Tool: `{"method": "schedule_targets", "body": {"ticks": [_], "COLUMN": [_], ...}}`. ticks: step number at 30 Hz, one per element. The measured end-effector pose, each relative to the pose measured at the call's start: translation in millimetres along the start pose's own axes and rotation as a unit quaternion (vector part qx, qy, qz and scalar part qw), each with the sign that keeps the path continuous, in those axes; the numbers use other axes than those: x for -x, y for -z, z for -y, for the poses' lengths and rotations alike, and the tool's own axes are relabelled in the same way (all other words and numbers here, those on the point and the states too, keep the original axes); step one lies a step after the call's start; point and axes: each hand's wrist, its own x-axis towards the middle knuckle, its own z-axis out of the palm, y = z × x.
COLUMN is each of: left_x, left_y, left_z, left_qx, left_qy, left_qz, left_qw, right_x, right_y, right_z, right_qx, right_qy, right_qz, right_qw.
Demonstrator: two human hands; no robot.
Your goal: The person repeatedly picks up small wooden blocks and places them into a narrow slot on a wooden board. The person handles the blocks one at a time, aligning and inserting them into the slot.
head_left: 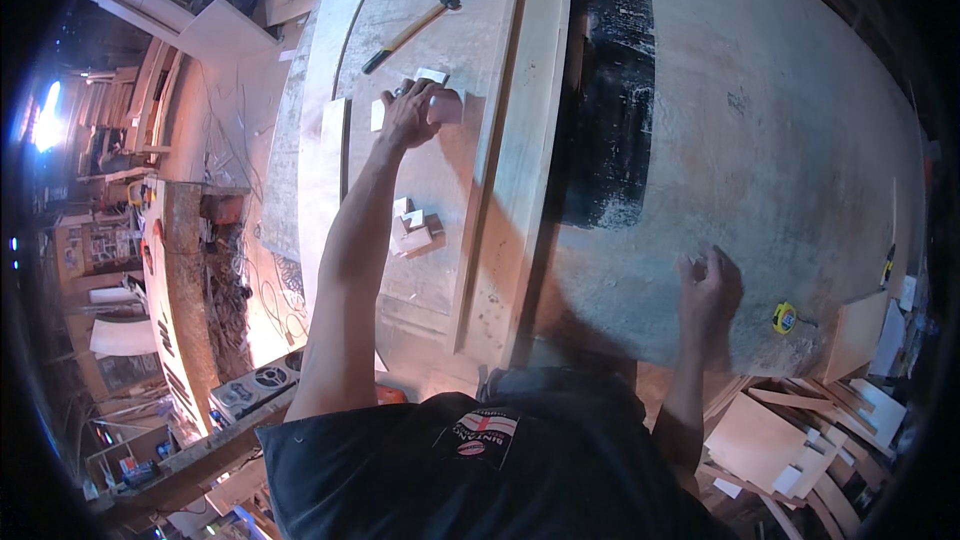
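Note:
My left hand (408, 116) reaches far forward over the worktable, its fingers bent round a small wooden block (446, 107). Two pale wood pieces lie close to it: one small block (378, 116) left of the fingers and another pale block (432, 75) just beyond them. Nearer to me sits a small cluster of wooden offcuts (411, 233). My right hand (703, 278) hovers low over the right part of the table with curled fingers; whatever they may pinch is too small to make out. A hammer (412, 32) lies beyond my left hand.
Long wooden boards (520, 140) run lengthwise down the table, between my hands. A black patch (612, 105) marks the surface beside them. A yellow tape measure (784, 317) lies right of my right hand. Wood scraps (770, 440) are heaped at the lower right.

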Motion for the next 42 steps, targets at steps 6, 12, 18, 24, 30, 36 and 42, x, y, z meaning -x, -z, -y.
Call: {"method": "schedule_targets", "body": {"ticks": [6,12,18,24,30,36,42], "left_x": [88,163,171,154,111,72,39], "left_y": [31,11,-15,-15,-8,-3,6], "left_z": [-93,-232,-270,-260,-227,-227,-235], "left_qx": [0.421,0.829,0.898,0.734,0.325,0.129,-0.01], "left_qy": [-0.022,0.028,0.066,0.147,0.038,-0.035,-0.053], "left_qz": [-0.11,0.097,0.131,0.092,-0.124,-0.042,0.076], "left_qw": [0.9,0.55,0.414,0.657,0.937,0.99,0.996], "right_x": [1,-12,-20,-55,-104,-106,-113], "right_y": [-56,-64,-57,-87,-131,-133,-130], "right_z": [66,148,128,103,104,99,93], "right_qx": [-0.328,-0.407,-0.387,-0.238,-0.063,-0.048,-0.046], "right_qy": [0.025,0.159,0.069,0.164,0.215,0.215,0.215], "right_qz": [0.127,0.204,0.304,0.178,0.184,0.2,0.224], "right_qw": [0.936,0.876,0.868,0.941,0.957,0.955,0.95]}}
